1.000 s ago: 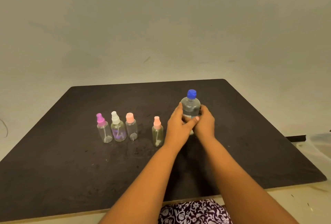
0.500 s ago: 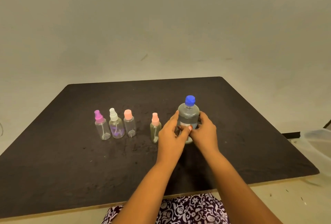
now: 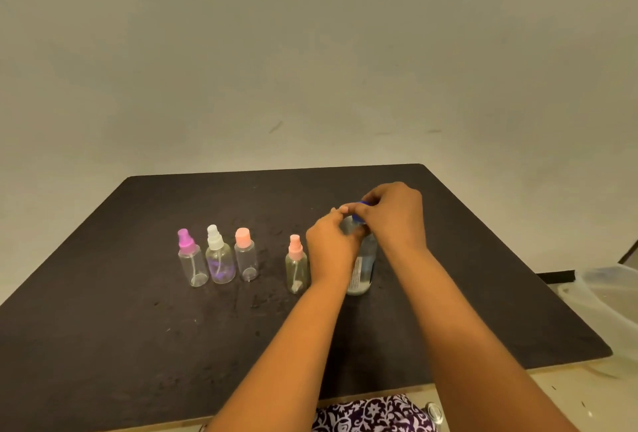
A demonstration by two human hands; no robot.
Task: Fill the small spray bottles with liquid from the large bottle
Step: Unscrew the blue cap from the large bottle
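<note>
The large clear bottle point(image 3: 363, 269) stands upright on the black table point(image 3: 138, 345), right of centre. My left hand point(image 3: 331, 245) grips its upper body. My right hand point(image 3: 393, 217) is closed over its blue cap point(image 3: 359, 219), which is mostly hidden by the fingers. Left of the bottle stand several small clear spray bottles: one with a pink top point(image 3: 296, 264) right beside my left hand, then one with a salmon cap point(image 3: 245, 255), one with a white sprayer point(image 3: 219, 255) and one with a magenta sprayer point(image 3: 191, 259).
A plain wall rises behind the table. A translucent plastic bin point(image 3: 611, 297) sits off the table's right edge. Patterned fabric point(image 3: 373, 414) shows at the near edge, between my arms.
My right hand has risen from the bottle's side to its blue cap. My left hand has slid up to the bottle's upper part. The small bottles have not moved.
</note>
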